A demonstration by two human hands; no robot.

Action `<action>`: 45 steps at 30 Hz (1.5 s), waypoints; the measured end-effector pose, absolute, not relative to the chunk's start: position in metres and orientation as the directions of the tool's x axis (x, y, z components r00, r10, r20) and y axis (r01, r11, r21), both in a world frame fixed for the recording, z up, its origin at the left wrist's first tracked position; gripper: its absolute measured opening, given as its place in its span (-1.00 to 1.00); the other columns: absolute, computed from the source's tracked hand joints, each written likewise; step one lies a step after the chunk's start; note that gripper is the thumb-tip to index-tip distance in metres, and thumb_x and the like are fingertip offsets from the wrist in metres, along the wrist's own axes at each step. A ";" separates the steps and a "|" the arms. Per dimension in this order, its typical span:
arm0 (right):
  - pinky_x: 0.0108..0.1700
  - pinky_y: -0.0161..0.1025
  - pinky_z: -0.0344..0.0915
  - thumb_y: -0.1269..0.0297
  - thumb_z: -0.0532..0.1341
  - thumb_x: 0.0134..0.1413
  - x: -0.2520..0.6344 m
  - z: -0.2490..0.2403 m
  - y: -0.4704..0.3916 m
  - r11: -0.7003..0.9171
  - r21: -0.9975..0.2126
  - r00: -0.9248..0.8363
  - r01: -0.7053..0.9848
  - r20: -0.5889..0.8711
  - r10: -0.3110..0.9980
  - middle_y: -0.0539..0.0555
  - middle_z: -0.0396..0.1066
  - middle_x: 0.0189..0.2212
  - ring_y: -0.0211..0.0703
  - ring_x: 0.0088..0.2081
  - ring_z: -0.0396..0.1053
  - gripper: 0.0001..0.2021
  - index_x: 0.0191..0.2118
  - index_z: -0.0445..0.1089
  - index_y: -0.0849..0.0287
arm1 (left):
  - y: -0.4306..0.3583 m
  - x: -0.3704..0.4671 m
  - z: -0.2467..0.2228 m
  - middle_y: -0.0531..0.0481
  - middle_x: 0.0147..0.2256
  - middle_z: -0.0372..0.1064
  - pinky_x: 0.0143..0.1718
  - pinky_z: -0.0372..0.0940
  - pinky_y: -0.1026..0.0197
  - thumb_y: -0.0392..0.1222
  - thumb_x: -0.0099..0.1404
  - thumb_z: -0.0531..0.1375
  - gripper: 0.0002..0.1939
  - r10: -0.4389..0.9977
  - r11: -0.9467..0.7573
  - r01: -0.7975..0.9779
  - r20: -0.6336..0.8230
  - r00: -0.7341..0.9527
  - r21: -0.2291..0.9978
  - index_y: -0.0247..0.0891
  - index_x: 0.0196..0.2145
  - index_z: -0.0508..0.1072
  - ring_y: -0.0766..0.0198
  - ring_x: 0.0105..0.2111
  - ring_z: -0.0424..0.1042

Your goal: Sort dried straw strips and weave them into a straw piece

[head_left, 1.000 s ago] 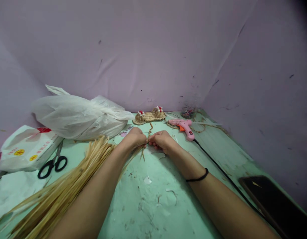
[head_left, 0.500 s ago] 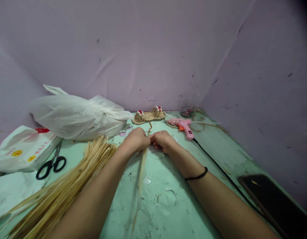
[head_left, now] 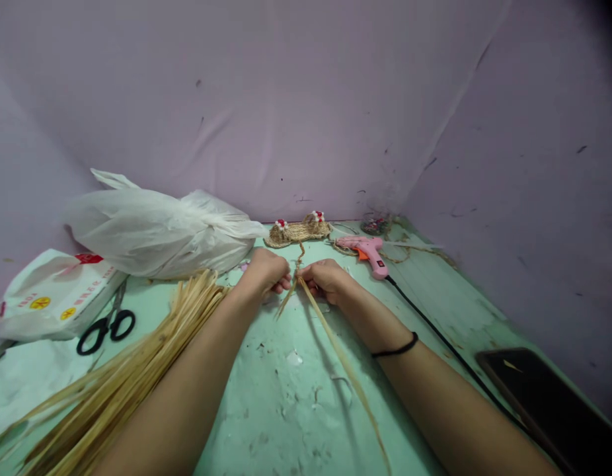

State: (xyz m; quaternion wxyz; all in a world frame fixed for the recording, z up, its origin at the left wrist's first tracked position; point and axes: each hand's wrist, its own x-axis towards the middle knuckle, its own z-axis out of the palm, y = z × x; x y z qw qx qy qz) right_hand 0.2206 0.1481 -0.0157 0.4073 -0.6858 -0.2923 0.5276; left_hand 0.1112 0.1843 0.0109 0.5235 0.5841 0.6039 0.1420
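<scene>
A thin braided cord of straw-coloured fibre runs back from between my hands, near the middle of the green table. My right hand pinches the cord's near end. From there a long pale strand slants toward the front right and a short strand points to the front left. Just left of the cord, my left hand has its fingers curled together; whether a strand is between them is too small to tell.
A fibre bundle, black-handled scissors, a white box and a white plastic bag lie left. Woven pieces with beads stand behind. A pink glue gun, its cable and a dark phone are right.
My left hand has moved slightly left, away from my right hand, uncovering the join. The long strand has swung from straight toward me to the front right.
</scene>
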 end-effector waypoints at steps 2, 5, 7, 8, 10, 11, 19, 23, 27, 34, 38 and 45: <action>-0.71 -0.45 0.03 0.61 0.12 -0.25 0.222 -0.016 0.148 -0.499 -0.866 0.243 -0.019 -0.488 0.838 -0.07 0.18 -0.83 -0.44 -0.79 0.03 -0.89 -0.58 0.35 0.35 | 0.183 0.114 0.007 0.04 -0.74 0.23 -0.72 0.09 0.42 -0.46 0.09 0.04 -0.88 0.803 0.354 0.499 -0.531 0.272 0.791 -0.40 -0.54 0.33 0.46 -0.77 0.17; -0.70 -0.46 0.03 0.61 0.10 -0.24 0.225 -0.018 0.149 -0.491 -0.871 0.197 0.011 -0.480 0.855 -0.03 0.22 -0.80 -0.44 -0.77 0.07 -0.87 -0.60 0.34 0.34 | 0.181 0.116 0.001 0.00 -0.69 0.27 -0.68 0.19 0.44 -0.46 0.13 0.04 -0.84 0.726 0.439 0.440 -0.598 0.340 0.783 -0.42 -0.57 0.32 0.50 -0.74 0.22; -0.70 -0.45 0.01 0.60 0.10 -0.22 0.226 -0.018 0.149 -0.476 -0.878 0.181 0.044 -0.462 0.868 -0.06 0.18 -0.82 -0.44 -0.77 0.03 -0.88 -0.62 0.32 0.32 | 0.182 0.115 -0.002 0.02 -0.70 0.26 -0.67 0.21 0.45 -0.43 0.16 0.06 -0.82 0.698 0.469 0.422 -0.618 0.361 0.776 -0.42 -0.58 0.31 0.51 -0.75 0.21; -0.70 -0.45 0.01 0.59 0.11 -0.22 0.227 -0.018 0.148 -0.466 -0.882 0.175 0.064 -0.450 0.876 -0.08 0.16 -0.82 -0.45 -0.78 0.01 -0.87 -0.63 0.30 0.31 | 0.183 0.114 -0.003 0.04 -0.71 0.24 -0.68 0.21 0.45 -0.43 0.16 0.06 -0.82 0.694 0.474 0.419 -0.622 0.363 0.774 -0.42 -0.59 0.31 0.51 -0.75 0.21; -0.70 -0.45 0.00 0.58 0.12 -0.21 0.228 -0.016 0.147 -0.440 -0.891 0.162 0.113 -0.421 0.893 -0.10 0.14 -0.83 -0.45 -0.78 0.00 -0.86 -0.64 0.27 0.28 | 0.185 0.114 -0.004 0.06 -0.73 0.22 -0.71 0.20 0.44 -0.46 0.14 0.06 -0.81 0.702 0.469 0.422 -0.617 0.355 0.776 -0.41 -0.60 0.30 0.49 -0.77 0.21; -0.70 -0.45 0.00 0.58 0.11 -0.21 0.228 -0.015 0.146 -0.427 -0.893 0.152 0.141 -0.406 0.901 -0.10 0.14 -0.83 -0.44 -0.78 0.01 -0.85 -0.65 0.26 0.27 | 0.185 0.115 -0.005 0.06 -0.74 0.22 -0.71 0.20 0.43 -0.48 0.14 0.06 -0.81 0.711 0.461 0.427 -0.611 0.348 0.778 -0.40 -0.60 0.29 0.48 -0.77 0.21; -0.68 -0.45 0.02 0.59 0.15 -0.30 0.232 -0.014 0.147 -0.361 -0.853 0.139 0.376 -0.333 0.933 -0.12 0.13 -0.86 -0.42 -0.76 0.06 -0.87 -0.68 0.30 0.26 | 0.183 0.125 -0.011 0.08 -0.85 0.13 -0.80 0.03 0.35 -0.49 0.09 0.04 -0.75 0.795 0.345 0.530 -0.542 0.274 0.775 -0.35 -0.69 0.24 0.42 -0.86 0.10; -0.67 -0.45 0.05 0.57 0.19 -0.32 0.232 -0.019 0.150 -0.375 -0.819 0.192 0.434 -0.322 0.927 -0.10 0.16 -0.87 -0.40 -0.76 0.12 -0.90 -0.65 0.33 0.27 | 0.183 0.127 -0.011 0.08 -0.87 0.11 -0.79 -0.04 0.34 -0.44 0.07 0.08 -0.73 0.817 0.309 0.589 -0.526 0.238 0.747 -0.34 -0.73 0.24 0.44 -0.88 0.05; -0.68 -0.45 0.07 0.54 0.21 -0.31 0.233 -0.024 0.152 -0.369 -0.801 0.211 0.471 -0.304 0.929 -0.05 0.22 -0.84 -0.39 -0.76 0.15 -0.93 -0.64 0.36 0.28 | 0.182 0.125 -0.010 0.08 -0.91 0.05 -0.79 -0.10 0.33 -0.35 0.08 0.10 -0.70 0.823 0.278 0.645 -0.523 0.223 0.712 -0.33 -0.76 0.25 0.44 -0.90 -0.03; -0.67 -0.44 0.13 0.54 0.21 -0.29 0.240 -0.014 0.148 -0.377 -0.781 0.177 0.499 -0.334 0.926 -0.03 0.27 -0.80 -0.37 -0.74 0.20 -0.93 -0.63 0.38 0.28 | 0.181 0.122 -0.008 0.10 -0.92 0.00 -0.76 -0.13 0.34 -0.27 0.05 0.14 -0.74 0.818 0.261 0.687 -0.534 0.217 0.678 -0.32 -0.74 0.29 0.44 -0.87 -0.05; -0.69 -0.41 0.13 0.53 0.21 -0.31 0.242 -0.001 0.143 -0.416 -0.750 0.185 0.513 -0.377 0.908 -0.03 0.23 -0.83 -0.36 -0.76 0.15 -0.90 -0.69 0.35 0.29 | 0.182 0.124 -0.009 0.08 -0.91 0.01 -0.75 -0.12 0.31 -0.27 0.03 0.13 -0.75 0.809 0.275 0.696 -0.551 0.207 0.664 -0.33 -0.74 0.30 0.42 -0.87 -0.05; -0.63 -0.37 0.06 0.42 0.22 -0.30 0.223 0.010 0.132 -0.270 -0.665 0.103 0.696 -0.280 0.955 0.04 0.30 -0.76 -0.29 -0.68 0.22 -0.91 -0.68 0.40 0.26 | 0.181 0.125 -0.010 0.04 -0.91 0.01 -0.75 -0.12 0.29 -0.28 0.03 0.09 -0.80 0.821 0.317 0.658 -0.544 0.170 0.684 -0.35 -0.69 0.33 0.37 -0.86 0.00</action>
